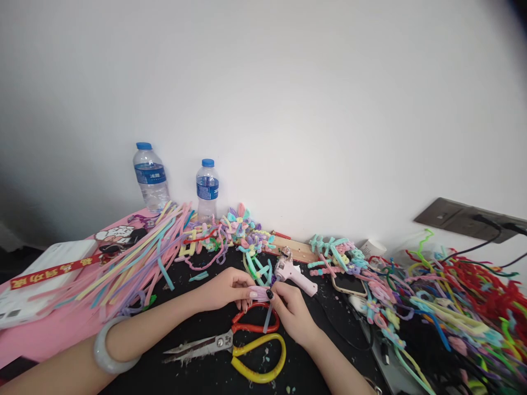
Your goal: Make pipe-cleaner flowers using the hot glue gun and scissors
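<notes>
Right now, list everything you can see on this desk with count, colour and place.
water bottles: two, clear with blue caps, back left by wall
straight pipe cleaners: many, pastel, left
pipe-cleaner flowers: several, pastel, back centre
glue gun: one, pale pink, behind the hands
scissors: one, red and yellow handles, in front of the hands
tangled pipe cleaners: many, red, green, pastel, right
wall socket: one, grey, right wall
bracelet: one, pale grey, left wrist
lilac piece: one, pinched by both hands
left hand: one, centre
right hand: one, centre
</notes>
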The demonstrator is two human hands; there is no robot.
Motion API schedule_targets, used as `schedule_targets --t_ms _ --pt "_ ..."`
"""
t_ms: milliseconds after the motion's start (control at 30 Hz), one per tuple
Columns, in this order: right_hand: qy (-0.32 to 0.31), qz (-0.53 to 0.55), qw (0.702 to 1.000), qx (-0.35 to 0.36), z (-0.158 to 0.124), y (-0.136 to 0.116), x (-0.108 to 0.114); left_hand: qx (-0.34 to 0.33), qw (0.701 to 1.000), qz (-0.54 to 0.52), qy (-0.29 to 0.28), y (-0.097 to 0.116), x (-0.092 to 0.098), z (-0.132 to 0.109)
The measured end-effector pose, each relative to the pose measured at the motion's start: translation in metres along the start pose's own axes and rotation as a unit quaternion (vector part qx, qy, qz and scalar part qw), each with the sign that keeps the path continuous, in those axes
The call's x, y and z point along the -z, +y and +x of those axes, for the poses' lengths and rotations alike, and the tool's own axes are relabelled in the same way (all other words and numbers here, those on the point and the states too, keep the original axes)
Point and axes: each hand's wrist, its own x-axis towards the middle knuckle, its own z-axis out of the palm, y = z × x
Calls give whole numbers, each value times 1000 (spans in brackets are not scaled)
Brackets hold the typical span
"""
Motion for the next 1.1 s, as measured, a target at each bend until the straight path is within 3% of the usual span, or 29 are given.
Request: schedule_targets --t_ms 367,800,933,1100 --pt "5 7 1000 -4 0 6 -2 1 1000 -11 -10 0 1 1" --pt "43 -30 999 -8 1 5 -4 -14 1000 -19 21 0 -1 1" --pt "85 -42 995 -7 1 7 -4 -17 998 -16 58 0 -1 2" --pt "151 -50 987 -20 0 9 -2 -23 986 -12 166 -3 6 6"
